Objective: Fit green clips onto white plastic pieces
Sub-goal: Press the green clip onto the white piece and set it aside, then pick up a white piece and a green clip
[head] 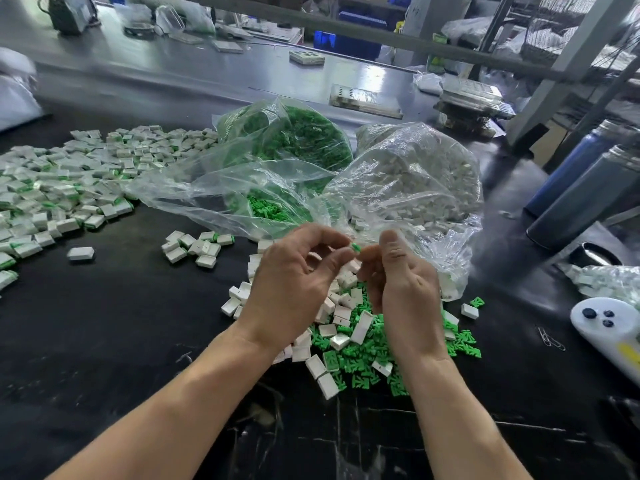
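both hands, left (294, 271) and right (398, 271), pinch one green clip (355, 246) between their fingertips.

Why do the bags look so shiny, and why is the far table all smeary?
Head view: lamp glare bounces off the crinkled clear bags and the far steel table; the far left of that table and the white sack are smeared by motion blur; the wide lens bends the shelf posts; the hands, left and right, and the green clip look fairly sharp.
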Tool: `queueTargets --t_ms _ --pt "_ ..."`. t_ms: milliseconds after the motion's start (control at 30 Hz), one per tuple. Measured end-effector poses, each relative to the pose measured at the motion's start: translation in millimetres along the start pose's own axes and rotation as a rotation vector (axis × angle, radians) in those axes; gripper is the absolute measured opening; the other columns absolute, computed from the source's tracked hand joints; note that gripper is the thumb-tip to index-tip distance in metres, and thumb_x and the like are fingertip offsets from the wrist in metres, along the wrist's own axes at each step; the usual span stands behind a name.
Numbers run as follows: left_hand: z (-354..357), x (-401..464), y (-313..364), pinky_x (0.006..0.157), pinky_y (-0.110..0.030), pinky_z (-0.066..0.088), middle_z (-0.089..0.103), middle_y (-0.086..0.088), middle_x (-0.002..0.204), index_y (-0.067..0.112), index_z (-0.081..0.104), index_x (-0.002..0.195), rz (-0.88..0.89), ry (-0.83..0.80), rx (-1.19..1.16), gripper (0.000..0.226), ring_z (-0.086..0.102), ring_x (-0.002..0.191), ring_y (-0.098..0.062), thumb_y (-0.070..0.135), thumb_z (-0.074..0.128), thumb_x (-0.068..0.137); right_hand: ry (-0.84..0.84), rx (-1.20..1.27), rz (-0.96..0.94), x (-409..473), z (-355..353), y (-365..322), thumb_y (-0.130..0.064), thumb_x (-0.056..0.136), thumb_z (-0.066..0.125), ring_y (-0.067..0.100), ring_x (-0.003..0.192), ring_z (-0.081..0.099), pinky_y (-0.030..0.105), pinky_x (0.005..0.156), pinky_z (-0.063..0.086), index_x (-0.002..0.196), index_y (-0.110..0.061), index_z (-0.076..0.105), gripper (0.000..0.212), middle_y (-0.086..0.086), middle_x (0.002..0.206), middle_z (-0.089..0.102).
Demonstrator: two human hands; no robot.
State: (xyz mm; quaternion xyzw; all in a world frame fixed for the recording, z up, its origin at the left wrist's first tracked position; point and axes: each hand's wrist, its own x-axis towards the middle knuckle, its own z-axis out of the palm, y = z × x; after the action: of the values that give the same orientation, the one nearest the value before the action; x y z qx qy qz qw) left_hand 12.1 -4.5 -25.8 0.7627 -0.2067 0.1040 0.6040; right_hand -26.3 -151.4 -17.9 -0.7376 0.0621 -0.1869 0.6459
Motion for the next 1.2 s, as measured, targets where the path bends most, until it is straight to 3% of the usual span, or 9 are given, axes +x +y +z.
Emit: queueTargets --t_ms 100,233,433,533,700,900,1000,1067,1200 --pt "-3 1 -2 0.072 -0.013 0.054 0.075 0.018 0.092 0.028 0.074 0.101 -0.041 0.018 -0.062 0.009 0.071 0.085 -0.001 0.023 0.075 0.093 -0.091 0.014 -0.057 2 -6 -4 -0.04 0.1 0.063 0.006 0.069 0.061 0.016 0.056 0.046 0.1 -0.02 0.075 0.024 -0.003 0.082 0.072" --pt "-4 1 -4 0.076 -0.018 0.058 0.076 0.015 0.092 0.026 0.075 0.102 -0.043 0.018 -0.076 0.009 0.073 0.087 -0.006 0.023 0.076 0.093 -0.13 -0.046 -0.082 1 -4 -2 -0.028 0.097 0.071 0.003 0.067 0.063 0.016 0.06 0.049 0.099 -0.023 0.076 0.007 -0.008 0.08 0.073" --pt "-5 0 0 0.076 -0.016 0.057 0.076 0.016 0.093 0.03 0.075 0.101 -0.047 -0.032 -0.08 0.014 0.073 0.087 -0.004 0.019 0.077 0.092 -0.102 -0.045 -0.06 2 -5 0 -0.027 0.098 0.072 0.007 0.067 0.064 0.018 0.06 0.048 0.095 -0.024 0.076 0.006 -0.002 0.08 0.073" --pt "-6 1 0 0.073 -0.015 0.056 0.076 0.014 0.089 0.026 0.076 0.098 -0.059 -0.023 -0.069 0.009 0.072 0.084 -0.005 0.019 0.077 0.093 -0.101 -0.053 -0.067 1 -4 0 -0.026 0.097 0.072 0.003 0.067 0.065 0.016 0.058 0.048 0.093 -0.025 0.077 0.007 -0.008 0.078 0.073" --pt "-10 2 -2 0.067 -0.024 0.059 0.073 0.01 0.087 0.03 0.075 0.095 -0.079 -0.011 0.056 0.008 0.069 0.079 -0.011 0.024 0.077 0.092 -0.063 -0.054 -0.026 2 -3 4 -0.026 0.099 0.07 0.001 0.067 0.065 0.014 0.057 0.048 0.096 -0.026 0.079 0.009 -0.008 0.079 0.074" --pt "-29 8 -9 0.061 -0.012 0.052 0.068 0.013 0.091 0.028 0.073 0.105 -0.127 0.047 0.296 0.01 0.064 0.074 0.002 0.024 0.073 0.095 0.0 -0.193 0.017 7 -7 12 -0.034 0.098 0.071 0.0 0.065 0.064 0.012 0.061 0.048 0.089 -0.027 0.078 0.013 -0.011 0.078 0.075" --pt "-48 14 -14 0.068 -0.018 0.058 0.069 0.009 0.097 0.025 0.071 0.107 -0.18 0.092 0.457 0.009 0.066 0.081 -0.002 0.024 0.068 0.098 0.003 -0.238 0.043 8 -8 16 -0.037 0.099 0.071 -0.001 0.064 0.065 0.01 0.059 0.048 0.087 -0.028 0.077 0.016 -0.014 0.078 0.075" --pt "-63 18 -18 0.076 -0.034 0.062 0.072 0.006 0.097 0.025 0.073 0.103 -0.234 0.132 0.585 0.006 0.068 0.084 -0.012 0.026 0.069 0.098 0.007 -0.236 0.055 8 -9 17 -0.037 0.099 0.07 -0.002 0.064 0.065 0.009 0.059 0.048 0.086 -0.028 0.077 0.017 -0.014 0.078 0.075" --pt "-88 27 -24 0.095 -0.045 0.055 0.076 0.005 0.1 0.029 0.076 0.093 -0.397 0.205 0.773 0.002 0.069 0.096 -0.023 0.029 0.074 0.094 0.011 -0.246 0.068 10 -10 18 -0.038 0.099 0.07 -0.002 0.063 0.065 0.01 0.059 0.047 0.086 -0.028 0.077 0.017 -0.014 0.078 0.075"
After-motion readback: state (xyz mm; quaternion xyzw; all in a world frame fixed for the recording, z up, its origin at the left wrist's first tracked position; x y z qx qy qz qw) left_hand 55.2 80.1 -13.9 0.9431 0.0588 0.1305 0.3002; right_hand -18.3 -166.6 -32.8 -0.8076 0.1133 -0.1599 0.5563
